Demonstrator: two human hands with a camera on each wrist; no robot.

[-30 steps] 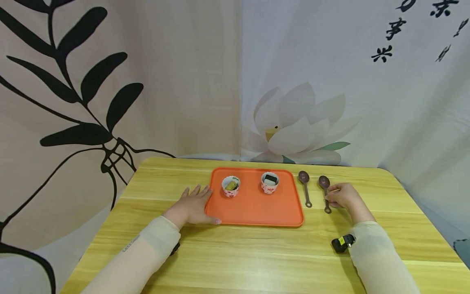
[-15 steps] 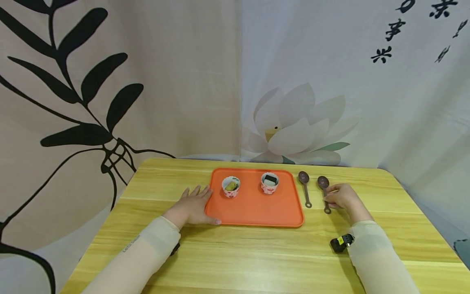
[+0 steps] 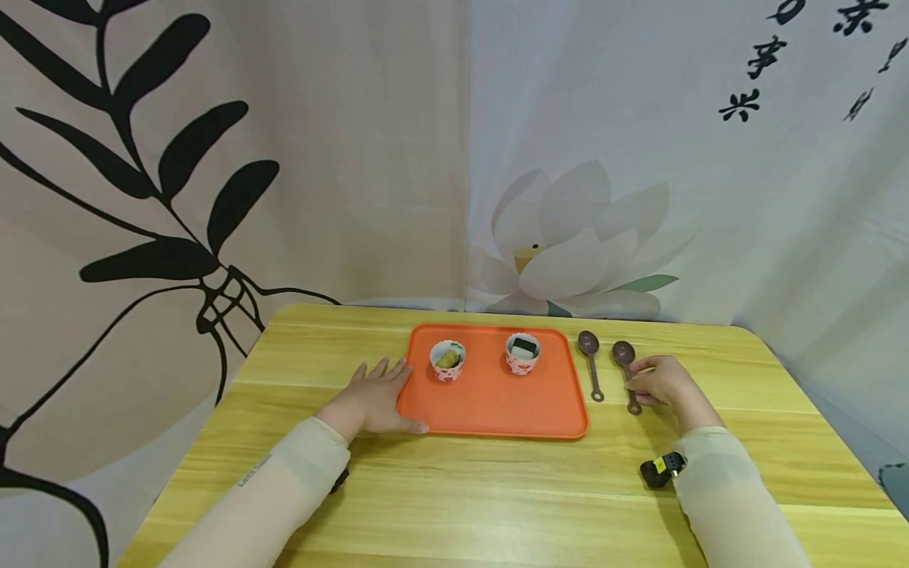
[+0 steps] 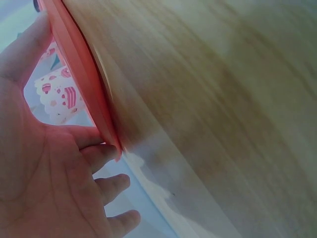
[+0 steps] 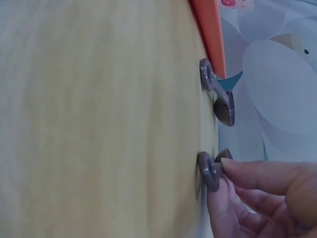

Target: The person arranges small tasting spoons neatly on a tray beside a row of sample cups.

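My left hand [image 3: 376, 401] rests at the left edge of an orange tray [image 3: 497, 406], fingers spread; in the left wrist view its thumb and fingertips touch the rim. With thumb and fingers my right hand [image 3: 663, 381] pinches the handle of a dark brown spoon [image 3: 623, 353], whose bowl points away and whose ring end [image 5: 208, 171] shows in the right wrist view. A second brown spoon [image 3: 589, 342] lies between that one and the tray. On the tray stand two patterned paper cups: the left cup [image 3: 447, 372] holds something yellowish, the right cup [image 3: 521, 364] something black and white.
The wooden table [image 3: 497, 505] carries everything, with its far edge close behind the tray. A pale curtain [image 3: 369, 158] printed with leaves and a lotus hangs behind it. A small black device [image 3: 660, 469] is strapped at the right wrist.
The pinched spoon has shifted slightly to the left with my right hand. My left hand, the tray and the cups stay where they were.
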